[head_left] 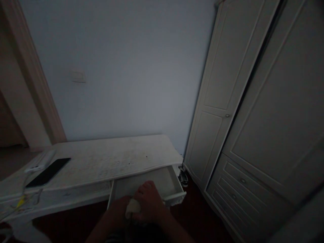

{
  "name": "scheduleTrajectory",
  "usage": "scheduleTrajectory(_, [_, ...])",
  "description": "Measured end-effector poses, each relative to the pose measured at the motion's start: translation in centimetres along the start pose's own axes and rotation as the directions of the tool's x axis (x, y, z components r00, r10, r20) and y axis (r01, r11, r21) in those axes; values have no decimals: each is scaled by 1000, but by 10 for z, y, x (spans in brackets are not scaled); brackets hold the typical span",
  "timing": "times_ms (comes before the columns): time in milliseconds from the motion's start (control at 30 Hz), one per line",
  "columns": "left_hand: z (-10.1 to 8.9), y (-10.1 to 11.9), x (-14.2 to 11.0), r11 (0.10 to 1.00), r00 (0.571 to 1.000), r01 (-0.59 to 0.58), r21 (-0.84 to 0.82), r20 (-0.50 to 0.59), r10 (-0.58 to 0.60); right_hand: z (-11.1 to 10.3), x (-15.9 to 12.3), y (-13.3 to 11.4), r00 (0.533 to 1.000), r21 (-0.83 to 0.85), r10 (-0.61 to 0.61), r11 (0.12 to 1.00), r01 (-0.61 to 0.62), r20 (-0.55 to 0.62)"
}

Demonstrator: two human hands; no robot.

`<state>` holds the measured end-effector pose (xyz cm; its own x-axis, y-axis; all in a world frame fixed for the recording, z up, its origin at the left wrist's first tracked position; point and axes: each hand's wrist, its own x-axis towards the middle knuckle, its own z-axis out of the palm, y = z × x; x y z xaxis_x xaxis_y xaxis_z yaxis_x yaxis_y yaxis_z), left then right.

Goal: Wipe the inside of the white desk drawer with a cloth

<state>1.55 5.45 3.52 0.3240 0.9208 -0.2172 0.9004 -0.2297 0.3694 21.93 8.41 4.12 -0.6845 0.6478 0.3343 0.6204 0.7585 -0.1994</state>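
My left hand (118, 211) and my right hand (149, 200) are close together at the bottom middle, above the front of a pulled-out drawer (167, 179). Between them is a bunched, pale cloth (133, 207), and both hands appear closed on it. The right fingers curl over toward the drawer's inside; dim light blurs the left fingers. The part of the drawer that shows has a bare, light bottom. My hands and forearms hide the middle of its front panel.
The drawer belongs to a white, worn desk (113, 155) against the wall. A black phone (49, 172) and a white box-like object (42, 160) lie at its left. A yellow item (21, 201) sits near the left front. Shoes (183, 177) stand beside a white wardrobe (215, 135).
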Motion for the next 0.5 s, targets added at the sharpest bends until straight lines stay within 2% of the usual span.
scheduleTrajectory(100, [-5, 5, -5, 999, 999, 21, -26, -42, -22, 7, 2, -9, 998, 58, 22, 998, -18, -64])
scheduleTrajectory(200, [-3, 5, -5, 1000, 998, -5, 28, -55, 7, 0, -10, 3, 997, 63, 69, 996, -67, -28])
scheduleTrajectory(333, [7, -4, 0, 995, 994, -68, 79, -79, 74, -27, -39, 39, 977, -17, 210, 978, -209, 36])
scheduleTrajectory(500, [9, -8, 0, 995, 997, -52, 89, -60, 58, -65, -74, 77, 925, -86, 380, 921, -380, -13])
